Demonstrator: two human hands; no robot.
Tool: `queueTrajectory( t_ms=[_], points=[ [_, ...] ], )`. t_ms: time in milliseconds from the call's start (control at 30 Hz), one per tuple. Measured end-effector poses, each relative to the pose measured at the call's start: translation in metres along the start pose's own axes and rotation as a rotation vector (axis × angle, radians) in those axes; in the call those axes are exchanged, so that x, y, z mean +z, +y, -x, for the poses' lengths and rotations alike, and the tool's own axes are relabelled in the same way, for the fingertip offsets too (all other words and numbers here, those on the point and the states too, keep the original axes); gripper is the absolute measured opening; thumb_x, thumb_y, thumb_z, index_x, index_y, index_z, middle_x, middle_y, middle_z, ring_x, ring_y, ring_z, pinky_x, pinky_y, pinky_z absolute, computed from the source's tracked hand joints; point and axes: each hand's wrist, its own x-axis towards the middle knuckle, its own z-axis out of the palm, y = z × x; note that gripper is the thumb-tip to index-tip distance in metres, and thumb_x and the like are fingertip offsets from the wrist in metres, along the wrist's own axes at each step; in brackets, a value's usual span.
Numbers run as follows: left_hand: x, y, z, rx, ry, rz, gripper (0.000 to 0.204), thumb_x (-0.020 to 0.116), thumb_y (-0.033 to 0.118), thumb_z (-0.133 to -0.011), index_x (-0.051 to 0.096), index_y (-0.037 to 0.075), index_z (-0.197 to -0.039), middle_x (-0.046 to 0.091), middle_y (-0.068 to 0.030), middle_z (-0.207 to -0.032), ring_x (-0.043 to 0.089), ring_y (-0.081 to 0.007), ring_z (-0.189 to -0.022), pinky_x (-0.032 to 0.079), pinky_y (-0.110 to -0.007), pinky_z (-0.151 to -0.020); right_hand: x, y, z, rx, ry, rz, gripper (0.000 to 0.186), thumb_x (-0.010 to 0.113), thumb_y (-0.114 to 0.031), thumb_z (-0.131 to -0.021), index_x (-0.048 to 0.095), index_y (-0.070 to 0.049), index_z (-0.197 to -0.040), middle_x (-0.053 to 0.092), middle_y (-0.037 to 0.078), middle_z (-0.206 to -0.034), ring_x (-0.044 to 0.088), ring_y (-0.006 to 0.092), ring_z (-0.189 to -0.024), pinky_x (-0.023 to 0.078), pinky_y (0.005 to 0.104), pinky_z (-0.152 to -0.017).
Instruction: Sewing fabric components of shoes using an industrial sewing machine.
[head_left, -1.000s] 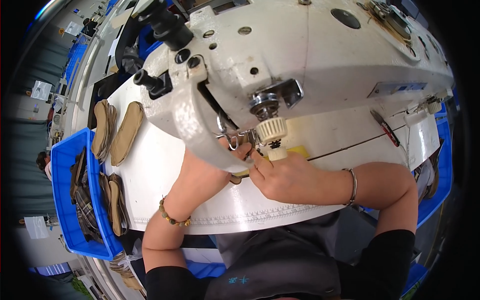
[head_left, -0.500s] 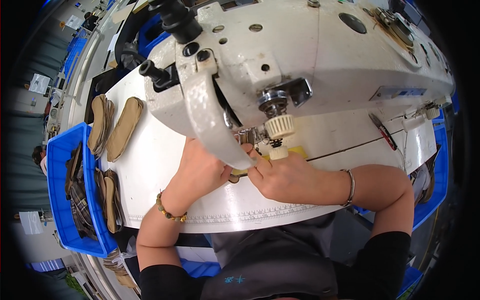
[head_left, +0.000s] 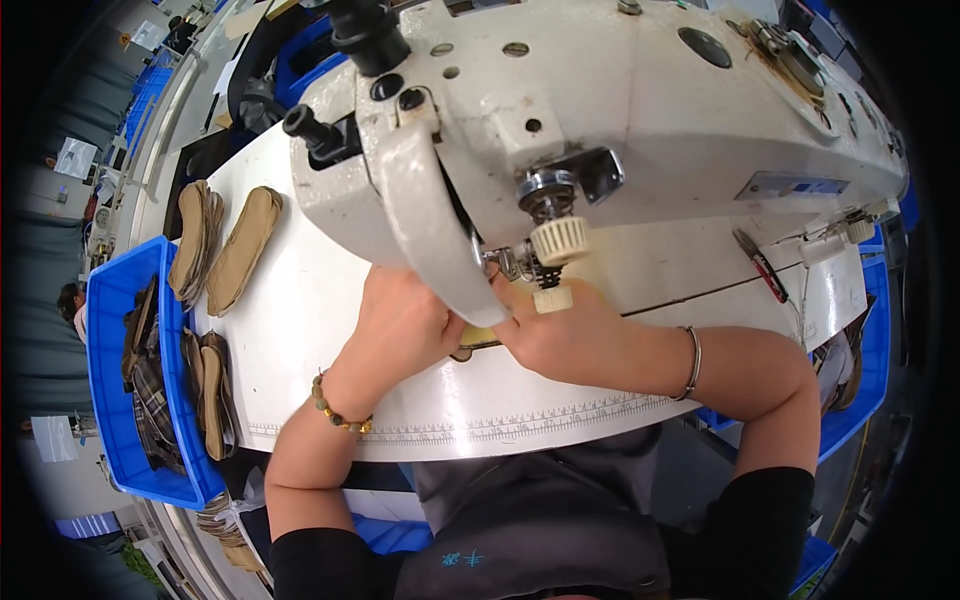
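Observation:
A white industrial sewing machine [head_left: 640,110] fills the upper view. Under its head, my left hand [head_left: 405,330] has curled fingers, their tips partly behind the curved white guard [head_left: 430,230]. My right hand [head_left: 555,335] is bent at the needle area beside the ribbed tension knob [head_left: 560,240], its fingertips largely covered. Between my hands a brown-edged piece [head_left: 460,354] peeks out by a yellow strip [head_left: 482,336] on the white table [head_left: 330,240]; what exactly my fingers grip is hidden.
Brown shoe-shaped pieces [head_left: 243,250] lie at the left, beside a blue bin [head_left: 100,365] with plaid fabric. Red-handled snips [head_left: 760,262] lie at the right, near another blue bin [head_left: 865,385]. A ruler scale runs along the front edge. A co-worker [head_left: 75,305] is at the far left.
Both hands have moved slightly forward under the machine head, and my right fingers have sunk further out of sight. The machine appears shifted slightly right in view, the bins slightly left.

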Motion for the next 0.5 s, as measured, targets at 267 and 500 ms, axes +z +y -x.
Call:
queueTrajectory(
  t_ms=[267,500],
  points=[
    [0.0082,0.003,0.0016,0.002,0.051,-0.097,0.009,0.072,0.011,-0.076,0.075,0.009,-0.084,0.059,-0.0052,-0.066,0.057,-0.0252,-0.055,0.042,-0.037,-0.05,0.0093,0.0041,-0.0001,0.054,0.098,-0.128,0.013,0.066,-0.013,-0.063,0.057,-0.006,-0.069,0.053,0.005,-0.052,0.057,0.0189,-0.043,0.044,0.0336,-0.04],
    [0.0085,0.0037,0.0025,0.023,0.052,-0.169,0.011,0.072,0.013,-0.075,0.075,0.009,-0.085,0.059,-0.0058,-0.07,0.058,-0.0251,-0.059,0.043,-0.037,-0.052,0.0085,0.0039,-0.0006,0.078,0.054,-0.107,0.012,0.066,-0.013,-0.063,0.057,-0.006,-0.067,0.054,0.006,-0.053,0.06,0.0195,-0.046,0.045,0.0337,-0.041]
  ],
)
